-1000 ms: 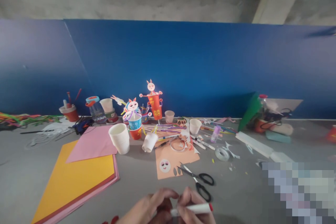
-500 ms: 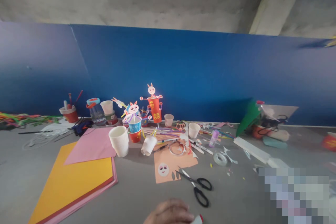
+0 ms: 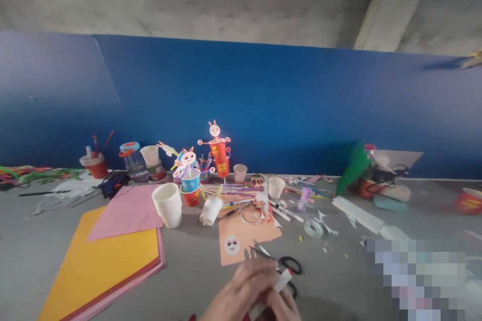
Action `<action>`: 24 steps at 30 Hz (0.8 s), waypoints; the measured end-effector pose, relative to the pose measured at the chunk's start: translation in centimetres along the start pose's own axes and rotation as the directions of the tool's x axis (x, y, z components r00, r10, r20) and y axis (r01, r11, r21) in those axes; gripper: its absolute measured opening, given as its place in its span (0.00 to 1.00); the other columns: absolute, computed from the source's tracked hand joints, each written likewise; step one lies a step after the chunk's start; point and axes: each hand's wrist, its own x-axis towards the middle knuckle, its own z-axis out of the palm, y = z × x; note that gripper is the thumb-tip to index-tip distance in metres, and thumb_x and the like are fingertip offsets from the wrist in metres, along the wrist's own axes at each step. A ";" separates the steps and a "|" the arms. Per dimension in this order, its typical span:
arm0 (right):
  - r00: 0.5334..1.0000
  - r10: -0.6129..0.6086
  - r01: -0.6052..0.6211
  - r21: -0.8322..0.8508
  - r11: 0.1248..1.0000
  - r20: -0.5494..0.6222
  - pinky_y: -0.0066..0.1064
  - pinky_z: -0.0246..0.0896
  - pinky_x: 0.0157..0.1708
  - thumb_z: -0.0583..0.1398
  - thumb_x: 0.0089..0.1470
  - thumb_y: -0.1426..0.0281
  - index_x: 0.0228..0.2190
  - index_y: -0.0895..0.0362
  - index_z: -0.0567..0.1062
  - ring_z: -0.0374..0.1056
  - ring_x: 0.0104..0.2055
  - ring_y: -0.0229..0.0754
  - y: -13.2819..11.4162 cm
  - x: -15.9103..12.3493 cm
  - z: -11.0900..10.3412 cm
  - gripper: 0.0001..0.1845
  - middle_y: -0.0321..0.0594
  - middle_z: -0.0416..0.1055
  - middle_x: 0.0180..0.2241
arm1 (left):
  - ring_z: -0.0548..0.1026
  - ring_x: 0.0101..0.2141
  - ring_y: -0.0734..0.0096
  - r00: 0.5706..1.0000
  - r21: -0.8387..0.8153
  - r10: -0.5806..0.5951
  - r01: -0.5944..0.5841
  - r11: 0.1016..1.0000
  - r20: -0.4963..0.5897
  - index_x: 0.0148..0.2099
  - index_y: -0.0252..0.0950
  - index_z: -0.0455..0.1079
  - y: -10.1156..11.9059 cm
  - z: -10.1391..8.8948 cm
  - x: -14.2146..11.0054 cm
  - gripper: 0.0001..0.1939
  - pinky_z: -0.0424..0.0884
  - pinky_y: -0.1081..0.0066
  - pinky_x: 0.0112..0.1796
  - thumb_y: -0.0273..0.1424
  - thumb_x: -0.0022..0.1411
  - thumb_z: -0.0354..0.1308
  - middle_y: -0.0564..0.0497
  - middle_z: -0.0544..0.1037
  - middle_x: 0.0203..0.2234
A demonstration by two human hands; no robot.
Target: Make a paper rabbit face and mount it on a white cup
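My two hands are together at the bottom middle of the view, low over the grey table [image 3: 188,281]. My left hand [image 3: 243,288] curls its fingers round a white marker [image 3: 280,283] with a red end. My right hand [image 3: 284,306] is only partly in view below it and also grips the marker's body. Black-handled scissors [image 3: 288,263] lie just beyond my fingers, partly hidden by them. A peach paper sheet [image 3: 244,235] with a small drawn face lies a little farther out.
Yellow and pink paper sheets [image 3: 109,256] lie at the left. White cups [image 3: 167,204], rabbit cup figures [image 3: 218,148], straws, pens, a tape roll [image 3: 313,228] and scraps crowd the middle. A blue wall panel [image 3: 263,100] backs the table. A blurred patch covers the lower right.
My hands dropped almost out of view half a second ago and have come back up. The marker now points up and to the right, close to the scissors. The view shifted slightly.
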 end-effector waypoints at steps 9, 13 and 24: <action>0.954 -0.255 0.282 -0.749 0.599 0.155 0.37 0.68 0.48 0.59 0.59 0.64 0.45 0.50 0.78 0.73 0.49 0.49 1.2 7.4 -11.5 0.14 0.45 0.78 0.47 | 0.73 0.54 0.63 0.898 0.446 -0.319 0.430 0.785 -0.304 0.58 0.46 0.65 -2.3 -5.2 -4.5 0.18 0.71 0.66 0.54 0.28 0.68 0.53 0.48 0.74 0.54; 0.942 -0.116 0.333 -0.838 0.433 0.315 0.46 0.64 0.55 0.65 0.52 0.58 0.53 0.49 0.75 0.68 0.57 0.55 2.4 8.2 -13.9 0.27 0.47 0.73 0.55 | 0.74 0.53 0.60 0.890 0.525 -0.345 0.455 0.719 -0.299 0.56 0.44 0.67 -3.4 -5.8 -5.0 0.19 0.72 0.64 0.53 0.26 0.64 0.56 0.47 0.76 0.52; 0.908 -0.254 0.418 -0.768 0.485 0.333 0.38 0.70 0.50 0.60 0.59 0.64 0.44 0.50 0.79 0.73 0.50 0.49 1.9 5.9 -9.1 0.12 0.46 0.77 0.47 | 0.72 0.49 0.54 0.806 0.525 -0.558 0.568 0.633 -0.198 0.53 0.40 0.68 -4.7 -5.5 -1.7 0.23 0.70 0.56 0.50 0.29 0.55 0.65 0.46 0.73 0.50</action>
